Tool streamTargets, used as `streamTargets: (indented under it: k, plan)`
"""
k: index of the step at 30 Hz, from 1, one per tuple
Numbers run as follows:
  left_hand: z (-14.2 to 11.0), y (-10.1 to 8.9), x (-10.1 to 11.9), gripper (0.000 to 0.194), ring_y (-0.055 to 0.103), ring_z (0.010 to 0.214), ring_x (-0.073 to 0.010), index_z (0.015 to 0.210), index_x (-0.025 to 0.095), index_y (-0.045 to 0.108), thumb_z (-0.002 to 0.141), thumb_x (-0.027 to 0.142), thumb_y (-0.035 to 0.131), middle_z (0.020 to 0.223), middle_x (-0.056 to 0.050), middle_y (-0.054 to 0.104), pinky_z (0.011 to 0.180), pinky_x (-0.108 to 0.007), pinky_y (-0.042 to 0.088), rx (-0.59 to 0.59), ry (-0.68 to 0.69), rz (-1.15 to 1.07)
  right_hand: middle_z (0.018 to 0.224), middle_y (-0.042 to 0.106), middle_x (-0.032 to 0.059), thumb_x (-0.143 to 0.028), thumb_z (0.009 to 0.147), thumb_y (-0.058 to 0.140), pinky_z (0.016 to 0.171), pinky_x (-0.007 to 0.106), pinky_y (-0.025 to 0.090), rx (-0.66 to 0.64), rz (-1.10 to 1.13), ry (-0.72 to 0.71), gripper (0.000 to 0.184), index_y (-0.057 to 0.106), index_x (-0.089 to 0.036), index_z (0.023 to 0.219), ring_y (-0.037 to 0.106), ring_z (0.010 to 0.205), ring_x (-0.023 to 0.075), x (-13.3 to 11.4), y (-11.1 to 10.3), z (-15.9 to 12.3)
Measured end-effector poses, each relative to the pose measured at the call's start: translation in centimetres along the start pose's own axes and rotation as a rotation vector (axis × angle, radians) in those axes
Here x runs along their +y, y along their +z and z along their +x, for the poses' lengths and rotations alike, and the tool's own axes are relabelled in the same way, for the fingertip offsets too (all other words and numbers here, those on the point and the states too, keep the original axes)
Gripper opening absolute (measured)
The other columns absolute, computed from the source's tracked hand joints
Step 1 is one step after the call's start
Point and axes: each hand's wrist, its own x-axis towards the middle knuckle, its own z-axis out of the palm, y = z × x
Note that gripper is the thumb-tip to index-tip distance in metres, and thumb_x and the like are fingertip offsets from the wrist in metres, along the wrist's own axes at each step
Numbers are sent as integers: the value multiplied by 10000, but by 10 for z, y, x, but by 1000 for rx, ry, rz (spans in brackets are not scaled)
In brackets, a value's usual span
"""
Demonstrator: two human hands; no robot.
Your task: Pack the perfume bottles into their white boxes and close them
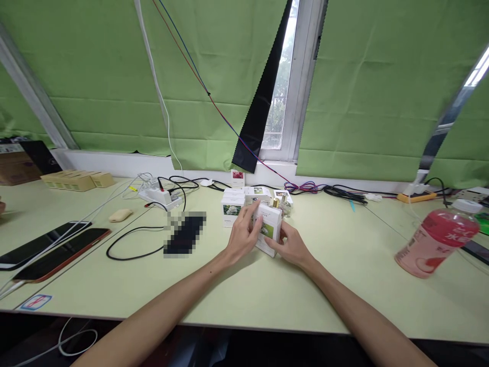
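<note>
A small white perfume box (269,228) with a green flower picture stands slightly tilted between my hands, over the table. On its left side, my left hand (243,228) grips the box with the thumb across its front. My right hand (295,246) holds its lower right side, thumb on the front and the other fingers partly hidden behind it. Just behind the box are a gold-capped bottle (275,203) and a clear glass perfume bottle (284,206). White flower-print boxes (233,209) stand next to my left hand, with more of them behind.
A pink drink bottle (437,239) leans on the right. To the left lie phones (63,255) with cables, a blurred-out dark object (186,233) and a power strip (160,196). Bundled cables (346,193) run along the wall; the table's front edge (267,330) is below my forearms.
</note>
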Motion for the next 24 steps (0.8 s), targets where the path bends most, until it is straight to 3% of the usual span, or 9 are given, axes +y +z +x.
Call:
streamTargets:
  k: [3, 6, 13, 24]
  plan:
    - [0, -2, 3, 519, 513, 622, -98, 1521, 314, 445, 1026, 472, 452, 1222, -71, 570, 656, -267, 494, -31, -11, 14, 736, 565, -18, -378, 813, 711, 559, 267, 397, 0, 0, 4, 232, 588, -198, 890, 461, 625, 137, -1, 1, 0]
    - [-1, -4, 7, 530, 472, 567, -67, 1491, 328, 484, 991, 502, 508, 1238, -60, 527, 646, -271, 492, -62, -16, 54, 711, 521, -33, -362, 806, 708, 544, 260, 376, -4, 4, 11, 220, 583, -197, 882, 438, 604, 126, -3, 1, 0]
    - [-3, -4, 12, 551, 503, 614, -93, 1415, 273, 487, 928, 512, 588, 1297, -84, 505, 693, -313, 510, -80, -8, 77, 763, 558, -17, -371, 832, 678, 525, 248, 378, 8, 70, 20, 255, 642, -187, 1006, 422, 593, 117, -6, 1, 0]
    - [-4, 3, 2, 543, 563, 747, -128, 1279, 247, 409, 873, 497, 672, 1292, -88, 504, 617, -275, 481, -78, 4, 1, 893, 640, 22, -383, 831, 680, 559, 242, 452, 22, 182, 57, 365, 633, -171, 1125, 523, 652, 128, -6, -1, 1]
